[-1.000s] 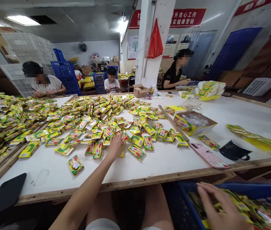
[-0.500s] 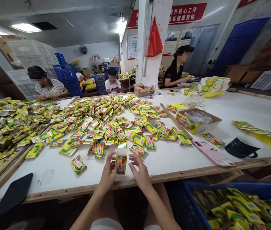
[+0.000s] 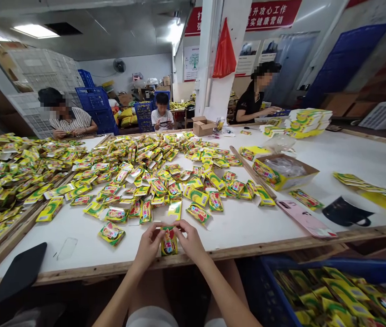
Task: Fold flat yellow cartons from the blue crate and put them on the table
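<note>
A small yellow-green candy box [image 3: 169, 241] stands near the table's front edge, its printed front towards me. My left hand [image 3: 151, 240] grips its upper left side, thumb on the front. On the upper right side, the fingers of my right hand [image 3: 185, 234] are pinched at the top edge. The box's top is partly hidden by my fingertips. Just beyond my hands a yellow carton flap [image 3: 175, 209] points away from me. Another packet [image 3: 111, 233] lies flat to the left of my left hand.
Many similar boxes [image 3: 158, 187] are heaped across the white table [image 3: 247, 227]. To the right are an open carton of clear bags [image 3: 283, 172], a pink phone [image 3: 307, 219] and a black cup [image 3: 346, 211]. A blue crate [image 3: 274, 290] of packets stands below. Three people sit beyond.
My right hand has moved in from beside the box and now touches its top. The left hand has shifted slightly to the left with the box.
</note>
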A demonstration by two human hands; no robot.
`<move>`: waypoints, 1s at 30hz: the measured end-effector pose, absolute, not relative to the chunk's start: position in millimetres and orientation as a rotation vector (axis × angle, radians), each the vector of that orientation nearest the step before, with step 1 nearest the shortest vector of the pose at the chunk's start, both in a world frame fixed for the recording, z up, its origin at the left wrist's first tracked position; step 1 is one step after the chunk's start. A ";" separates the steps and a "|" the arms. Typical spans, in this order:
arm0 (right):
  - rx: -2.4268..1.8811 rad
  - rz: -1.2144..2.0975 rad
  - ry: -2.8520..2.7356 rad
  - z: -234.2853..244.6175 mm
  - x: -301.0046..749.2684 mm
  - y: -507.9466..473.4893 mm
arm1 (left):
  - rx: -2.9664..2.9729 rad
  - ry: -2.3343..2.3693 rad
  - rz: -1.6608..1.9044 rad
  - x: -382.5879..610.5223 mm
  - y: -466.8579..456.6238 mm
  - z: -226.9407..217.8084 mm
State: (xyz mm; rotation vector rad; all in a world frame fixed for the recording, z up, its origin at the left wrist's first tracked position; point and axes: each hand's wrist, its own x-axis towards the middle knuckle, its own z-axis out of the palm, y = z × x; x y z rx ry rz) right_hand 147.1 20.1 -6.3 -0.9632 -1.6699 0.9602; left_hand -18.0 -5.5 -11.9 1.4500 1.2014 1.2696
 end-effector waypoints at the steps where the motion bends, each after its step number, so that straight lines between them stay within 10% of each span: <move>1: -0.958 0.936 -1.665 -5.1 143.7 21.6 | 1.467 1.223 1.307 -18.8 -4.2 -11.9; 30: -0.982 1.032 -1.539 -3.2 132.1 11.4 | 1.352 1.286 1.425 -13.5 -8.4 -12.1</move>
